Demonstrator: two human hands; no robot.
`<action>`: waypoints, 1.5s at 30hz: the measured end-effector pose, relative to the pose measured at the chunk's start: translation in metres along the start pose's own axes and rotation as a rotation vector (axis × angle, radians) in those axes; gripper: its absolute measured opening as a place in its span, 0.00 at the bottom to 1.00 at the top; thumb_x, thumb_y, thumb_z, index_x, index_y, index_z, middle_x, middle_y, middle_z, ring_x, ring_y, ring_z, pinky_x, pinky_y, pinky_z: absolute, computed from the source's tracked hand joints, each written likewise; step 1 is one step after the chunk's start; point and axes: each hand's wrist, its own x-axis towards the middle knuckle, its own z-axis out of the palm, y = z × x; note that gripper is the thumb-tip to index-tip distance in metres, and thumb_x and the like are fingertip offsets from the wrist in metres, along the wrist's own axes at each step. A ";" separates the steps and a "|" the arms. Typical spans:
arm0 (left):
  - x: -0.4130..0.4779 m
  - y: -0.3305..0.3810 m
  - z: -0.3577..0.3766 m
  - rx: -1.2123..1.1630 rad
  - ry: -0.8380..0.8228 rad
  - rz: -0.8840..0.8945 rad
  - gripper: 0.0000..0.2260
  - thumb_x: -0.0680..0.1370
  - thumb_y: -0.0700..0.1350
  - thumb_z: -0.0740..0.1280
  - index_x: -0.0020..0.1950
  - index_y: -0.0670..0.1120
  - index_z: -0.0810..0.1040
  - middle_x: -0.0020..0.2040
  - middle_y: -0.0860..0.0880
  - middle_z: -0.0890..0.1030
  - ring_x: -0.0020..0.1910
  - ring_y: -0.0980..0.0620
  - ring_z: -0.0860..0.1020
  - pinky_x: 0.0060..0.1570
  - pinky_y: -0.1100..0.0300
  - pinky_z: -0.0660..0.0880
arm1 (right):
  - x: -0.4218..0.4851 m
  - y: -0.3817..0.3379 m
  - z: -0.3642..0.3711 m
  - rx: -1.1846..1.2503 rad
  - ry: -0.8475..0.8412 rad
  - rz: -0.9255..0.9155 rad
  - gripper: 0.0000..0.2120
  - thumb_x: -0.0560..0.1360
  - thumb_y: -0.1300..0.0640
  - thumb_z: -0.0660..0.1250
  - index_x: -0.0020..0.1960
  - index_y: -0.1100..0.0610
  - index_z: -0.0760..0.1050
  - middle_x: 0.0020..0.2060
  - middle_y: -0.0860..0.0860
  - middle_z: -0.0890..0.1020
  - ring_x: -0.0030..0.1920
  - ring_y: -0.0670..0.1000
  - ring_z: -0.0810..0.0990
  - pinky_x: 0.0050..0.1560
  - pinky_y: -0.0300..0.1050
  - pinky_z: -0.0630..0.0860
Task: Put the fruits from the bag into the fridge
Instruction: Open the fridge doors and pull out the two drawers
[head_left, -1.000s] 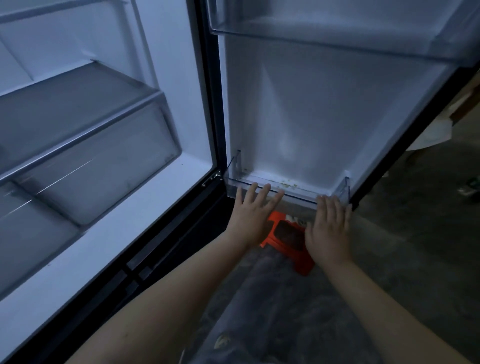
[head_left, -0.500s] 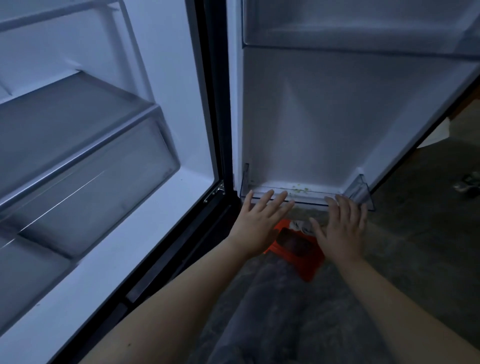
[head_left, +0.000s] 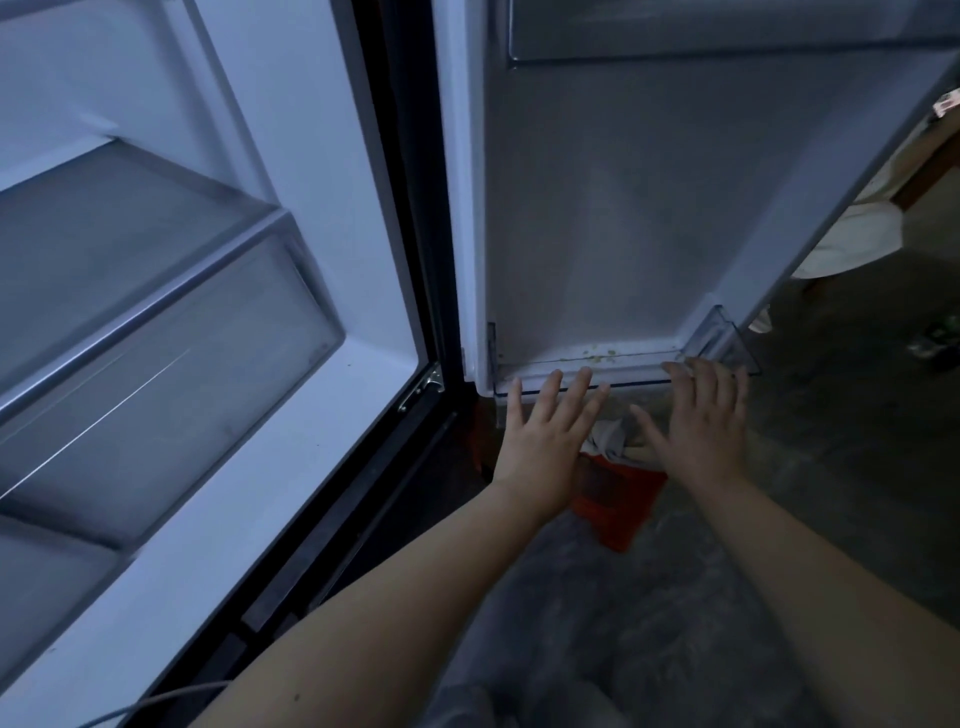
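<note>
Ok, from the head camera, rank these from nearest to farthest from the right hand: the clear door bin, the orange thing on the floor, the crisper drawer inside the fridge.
Measured from the right hand:
1. Clear door bin: at the fingertips, bottom of the open door.
2. Orange thing: on the floor just below, between the two hands.
3. Crisper drawer: far left, inside the fridge body, beyond the left hand.

- An orange plastic object (head_left: 621, 512) lies on the floor below the open door, partly hidden.
- A crumpled pale cloth (head_left: 609, 435) sits on its far end.
- The grey concrete floor (head_left: 841, 457) spreads to the right.
- A white cloth-like mass (head_left: 852, 239) lies far right.
- A small dark item with green (head_left: 935, 340) is at the right edge, blurred.
- A thin pale cable (head_left: 156, 699) crosses the near left corner.
</note>
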 end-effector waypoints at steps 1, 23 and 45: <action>0.001 0.001 0.000 0.002 -0.002 -0.007 0.39 0.76 0.54 0.64 0.77 0.51 0.41 0.78 0.49 0.43 0.76 0.43 0.45 0.66 0.36 0.33 | 0.002 0.001 0.002 0.005 0.010 -0.001 0.32 0.75 0.36 0.53 0.66 0.61 0.66 0.64 0.63 0.70 0.68 0.62 0.65 0.73 0.59 0.45; 0.001 0.024 -0.012 -0.017 0.023 -0.202 0.28 0.78 0.59 0.52 0.77 0.52 0.54 0.78 0.49 0.53 0.76 0.47 0.48 0.73 0.39 0.46 | 0.004 0.008 -0.004 0.471 0.103 -0.290 0.26 0.73 0.54 0.66 0.69 0.58 0.64 0.69 0.58 0.67 0.72 0.58 0.60 0.73 0.63 0.45; -0.385 0.070 -0.132 0.077 0.137 -1.298 0.32 0.76 0.65 0.39 0.77 0.52 0.45 0.78 0.51 0.43 0.76 0.50 0.42 0.73 0.48 0.45 | -0.158 -0.225 -0.170 0.916 -0.104 -1.182 0.25 0.75 0.54 0.65 0.70 0.59 0.65 0.67 0.56 0.71 0.67 0.55 0.67 0.67 0.51 0.66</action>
